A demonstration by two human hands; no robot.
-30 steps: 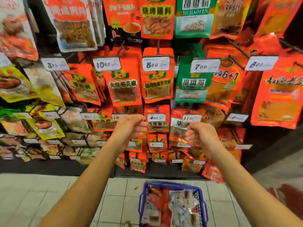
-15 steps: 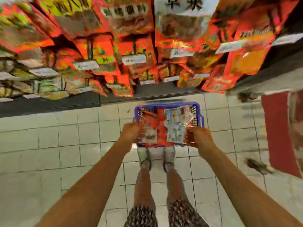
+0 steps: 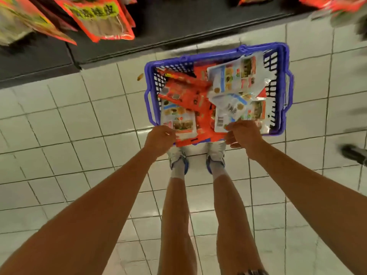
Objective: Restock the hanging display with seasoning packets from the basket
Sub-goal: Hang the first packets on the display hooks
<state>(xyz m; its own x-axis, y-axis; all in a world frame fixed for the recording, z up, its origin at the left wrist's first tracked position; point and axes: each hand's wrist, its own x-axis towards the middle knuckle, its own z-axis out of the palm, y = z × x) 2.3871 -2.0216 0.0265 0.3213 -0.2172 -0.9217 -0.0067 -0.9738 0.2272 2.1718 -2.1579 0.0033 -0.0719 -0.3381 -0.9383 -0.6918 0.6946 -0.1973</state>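
Note:
A blue plastic basket (image 3: 218, 54) stands on the tiled floor in front of my feet, holding several orange and white seasoning packets (image 3: 236, 74). An orange packet (image 3: 198, 138) lies across the basket's near rim. My left hand (image 3: 159, 139) curls its fingers at that packet's left end. My right hand (image 3: 243, 133) curls at its right end, just below a white packet with a barcode (image 3: 220, 122). The lowest packets of the hanging display (image 3: 101, 20) show blurred at the top left.
The dark base of the display (image 3: 158, 30) runs along the top, just behind the basket. My shoes (image 3: 177, 157) stand against the basket's near side. A dark blurred object (image 3: 355, 153) lies at the right edge. A small scrap (image 3: 140, 77) is on the tiles left of the basket.
My view swung from the hanging display down to the floor. Both hands dropped from in front of the display to the basket's near rim and now grip an orange packet.

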